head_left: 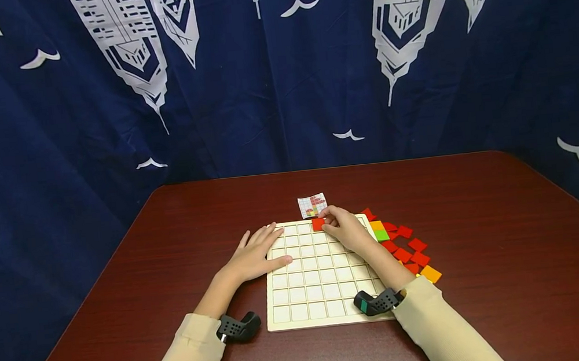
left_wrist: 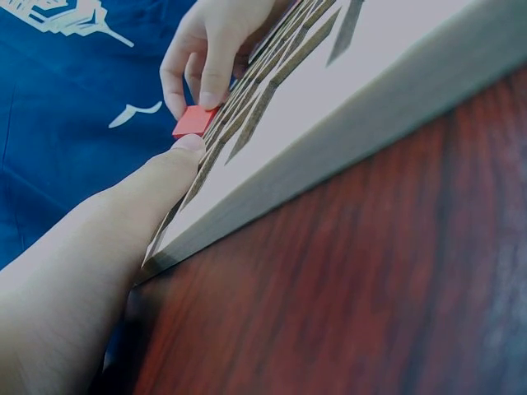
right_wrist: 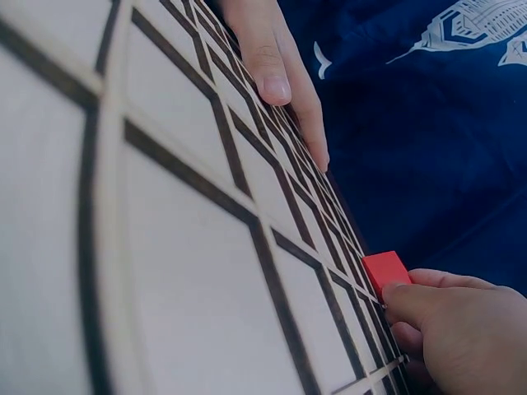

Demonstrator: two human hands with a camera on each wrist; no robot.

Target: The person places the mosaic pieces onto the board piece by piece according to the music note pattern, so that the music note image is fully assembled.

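Brown table (head_left: 514, 228) under grid board (head_left: 311, 278), printed card (head_left: 307, 206), tiles (head_left: 403, 255)

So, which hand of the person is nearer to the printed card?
Right. The right hand, pinching a red tile at the far edge of the board, is close beside the printed card; the left hand rests farther away, on the board's left side.

Head view faces forward, downward; wrist views low, close, sharing board (right_wrist: 189, 271)
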